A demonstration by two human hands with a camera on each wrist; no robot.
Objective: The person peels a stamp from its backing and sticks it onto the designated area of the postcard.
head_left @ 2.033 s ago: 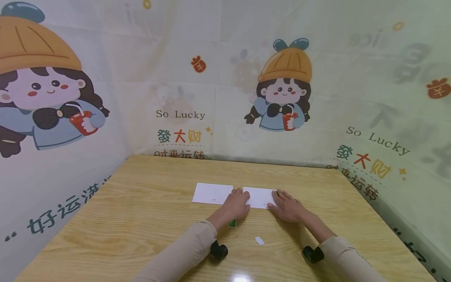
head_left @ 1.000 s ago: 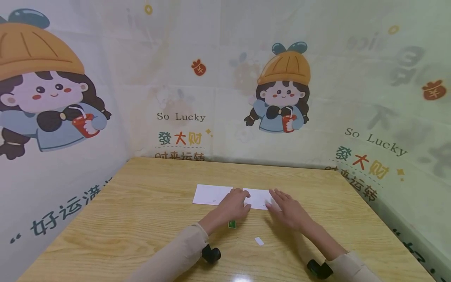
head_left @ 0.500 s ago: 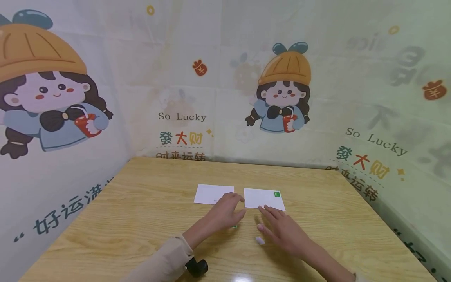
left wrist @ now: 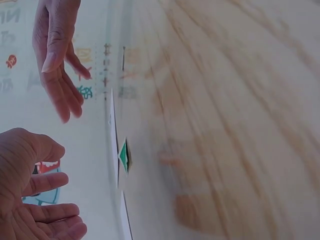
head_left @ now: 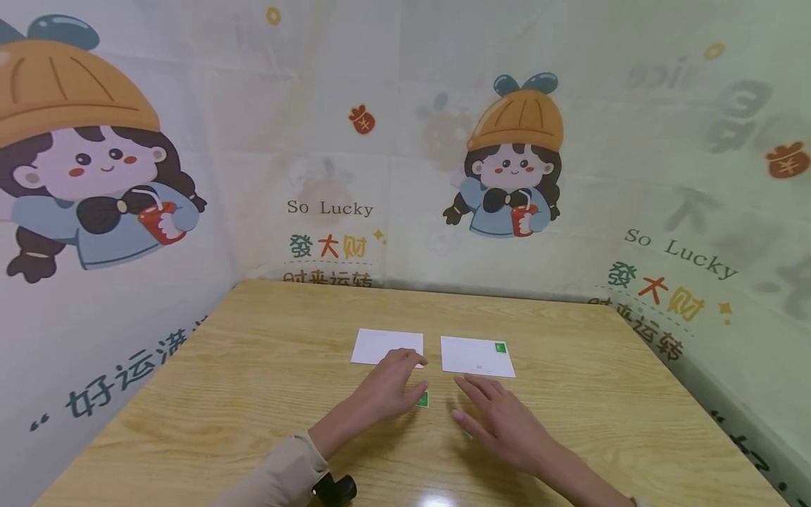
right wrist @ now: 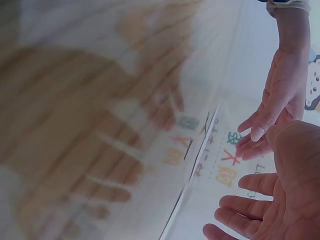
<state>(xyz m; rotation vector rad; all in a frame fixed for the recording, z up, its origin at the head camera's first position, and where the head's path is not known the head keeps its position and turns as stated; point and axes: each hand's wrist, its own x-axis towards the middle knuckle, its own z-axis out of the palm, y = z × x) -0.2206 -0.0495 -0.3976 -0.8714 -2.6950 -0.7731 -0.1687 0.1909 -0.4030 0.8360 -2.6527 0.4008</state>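
Note:
Two white envelopes lie side by side on the table. The right envelope [head_left: 472,355] bears a green stamp [head_left: 500,348] in its far right corner. My left hand [head_left: 383,389] is held over the near edge of the left envelope [head_left: 380,343], its fingers loosely bent around nothing. A second green stamp [head_left: 423,399] lies on the table by the left thumb, partly covered by that hand. My right hand [head_left: 503,422], fingers spread and holding nothing, is just nearer than the right envelope. It hides most of a small white paper piece. Both wrist views show the palms bare.
The wooden table [head_left: 253,394] reaches back to a printed cloth wall [head_left: 412,246]. A black wrist camera [head_left: 336,488] sits below the left sleeve [head_left: 279,472].
Both hands have drawn back toward the person from the right envelope, which they were pressing. Its corner stamp, earlier covered by the right hand, now shows. The right hand has moved over the small white paper.

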